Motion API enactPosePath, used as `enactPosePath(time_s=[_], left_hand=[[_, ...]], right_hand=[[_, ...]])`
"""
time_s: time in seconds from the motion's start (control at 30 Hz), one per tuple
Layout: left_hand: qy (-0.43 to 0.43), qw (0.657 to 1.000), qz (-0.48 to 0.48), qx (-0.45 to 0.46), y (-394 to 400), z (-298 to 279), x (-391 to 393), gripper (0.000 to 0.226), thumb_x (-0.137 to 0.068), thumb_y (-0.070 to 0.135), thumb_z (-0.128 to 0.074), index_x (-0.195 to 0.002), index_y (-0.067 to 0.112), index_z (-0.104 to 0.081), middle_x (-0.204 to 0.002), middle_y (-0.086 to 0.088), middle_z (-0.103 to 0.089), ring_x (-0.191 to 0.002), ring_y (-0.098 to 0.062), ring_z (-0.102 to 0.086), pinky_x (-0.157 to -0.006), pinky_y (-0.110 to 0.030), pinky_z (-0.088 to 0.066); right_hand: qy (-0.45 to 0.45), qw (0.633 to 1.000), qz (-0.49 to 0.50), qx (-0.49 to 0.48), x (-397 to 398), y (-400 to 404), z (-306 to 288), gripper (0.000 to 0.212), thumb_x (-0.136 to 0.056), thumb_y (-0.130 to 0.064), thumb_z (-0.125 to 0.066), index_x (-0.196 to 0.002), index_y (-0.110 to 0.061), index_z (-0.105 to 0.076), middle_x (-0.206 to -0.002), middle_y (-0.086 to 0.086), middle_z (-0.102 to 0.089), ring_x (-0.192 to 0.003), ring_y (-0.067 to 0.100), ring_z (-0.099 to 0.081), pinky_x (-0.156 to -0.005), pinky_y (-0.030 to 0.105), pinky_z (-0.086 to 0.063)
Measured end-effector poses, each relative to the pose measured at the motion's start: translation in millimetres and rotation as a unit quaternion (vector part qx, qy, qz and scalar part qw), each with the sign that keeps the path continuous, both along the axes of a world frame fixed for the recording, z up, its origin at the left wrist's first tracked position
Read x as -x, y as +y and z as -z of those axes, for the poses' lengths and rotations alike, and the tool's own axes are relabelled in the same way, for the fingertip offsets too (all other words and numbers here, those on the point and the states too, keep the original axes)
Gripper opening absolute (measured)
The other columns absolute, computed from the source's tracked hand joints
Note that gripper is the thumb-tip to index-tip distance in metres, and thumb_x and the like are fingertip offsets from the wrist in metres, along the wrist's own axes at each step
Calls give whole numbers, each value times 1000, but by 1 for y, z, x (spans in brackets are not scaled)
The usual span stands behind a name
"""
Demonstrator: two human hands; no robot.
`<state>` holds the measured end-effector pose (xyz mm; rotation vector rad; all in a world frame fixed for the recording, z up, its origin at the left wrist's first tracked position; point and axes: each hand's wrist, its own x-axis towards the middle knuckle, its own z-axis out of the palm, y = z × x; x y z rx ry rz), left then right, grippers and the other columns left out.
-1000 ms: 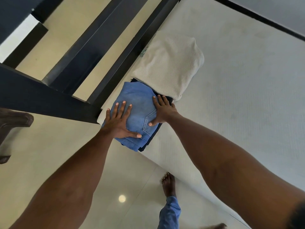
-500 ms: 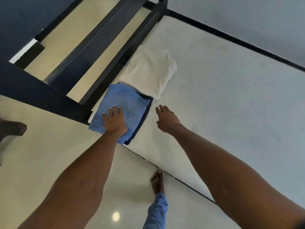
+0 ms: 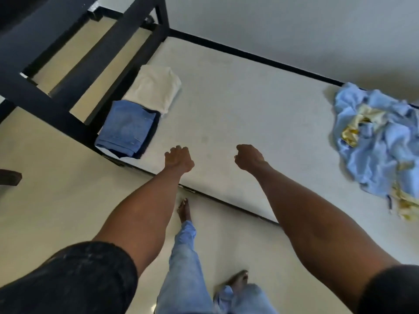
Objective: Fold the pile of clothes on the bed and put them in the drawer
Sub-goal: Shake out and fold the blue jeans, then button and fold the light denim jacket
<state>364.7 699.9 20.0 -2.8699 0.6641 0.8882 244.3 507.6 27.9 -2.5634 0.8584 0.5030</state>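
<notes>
Folded blue jeans (image 3: pixel 125 128) lie on a dark garment at the bed's near left corner. A folded cream top (image 3: pixel 154 89) lies just beyond them. An unfolded heap of light blue and yellow clothes (image 3: pixel 376 141) lies at the right side of the white mattress (image 3: pixel 249 105). My left hand (image 3: pixel 179 158) and my right hand (image 3: pixel 248 157) hover over the mattress near its front edge, fingers loosely curled and holding nothing.
A black bed frame (image 3: pixel 95 64) with slats runs along the left, beyond the folded clothes. Pale floor tiles (image 3: pixel 56 189) lie below the mattress edge, where my bare feet and jeans legs (image 3: pixel 188 257) show. A grey wall rises behind the bed.
Both hands left the folded jeans and drew back to the right over the bare mattress. The view swung right, bringing the unfolded heap into sight.
</notes>
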Motion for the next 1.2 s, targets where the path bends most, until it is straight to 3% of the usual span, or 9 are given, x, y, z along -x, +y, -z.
enactPosePath(time_s=[0.1, 0.33, 0.4, 0.53, 0.67, 0.8, 0.97, 1.2], left_hand=[[12, 999, 24, 23, -22, -25, 73, 42, -92, 21, -51, -132, 9, -52, -136, -14, -49, -127, -33, -44, -106, -40, -34], [55, 996, 63, 37, -70, -56, 192, 12, -87, 14, -51, -98, 12, -55, -118, -13, -62, -109, -33, -58, -88, -34, -41], [59, 995, 70, 38, -86, -60, 209, 14, -88, 15, -52, -101, 11, -56, -118, -12, -62, -108, -32, -59, -85, -33, -41], [62, 994, 80, 34, -120, -59, 224, 28, -89, 14, -51, -115, 9, -58, -121, -12, -61, -110, -32, -59, -85, -33, -42], [75, 992, 102, 26, -173, -41, 227, 25, -89, 14, -50, -112, 10, -58, -121, -12, -61, -110, -32, -58, -87, -34, -42], [88, 987, 131, 39, -237, -28, 233, 27, -87, 11, -49, -111, 9, -60, -120, -13, -62, -111, -33, -58, -88, -34, -42], [131, 972, 187, 52, -313, -24, 244, 6, -86, 15, -52, -92, 14, -54, -112, -12, -64, -97, -32, -59, -75, -30, -39], [146, 968, 202, 23, -380, -14, 258, 26, -88, 16, -52, -111, 8, -60, -119, -14, -62, -108, -34, -60, -77, -31, -42]], right_hand=[[-3, 1000, 21, 2, 78, -12, -26, 25, -92, -10, -48, -112, -7, -63, -121, 15, -64, -108, 34, -61, -76, 29, -41], [14, 997, 79, 19, 210, -64, -55, 19, -92, -11, -51, -105, -6, -64, -117, 17, -64, -105, 37, -62, -75, 28, -40], [20, 995, 93, 17, 231, -81, -59, 17, -90, -11, -51, -100, -5, -64, -113, 18, -64, -101, 36, -62, -73, 28, -40], [21, 993, 112, 7, 247, -111, -57, 9, -89, -10, -53, -88, -7, -61, -105, 18, -65, -93, 36, -63, -71, 30, -41], [22, 992, 128, 0, 253, -152, -43, 11, -90, -14, -52, -85, -9, -61, -101, 16, -66, -92, 37, -62, -70, 30, -40], [50, 988, 148, -5, 271, -194, -30, 12, -90, -14, -50, -81, -9, -57, -93, 13, -62, -77, 31, -54, -68, 30, -39], [88, 973, 212, -9, 306, -253, -23, 15, -90, -14, -51, -95, -8, -63, -106, 16, -65, -97, 36, -63, -71, 30, -41], [84, 968, 236, -25, 344, -326, -4, 19, -93, -19, -50, -98, -5, -62, -113, 18, -63, -101, 37, -61, -72, 31, -39]])
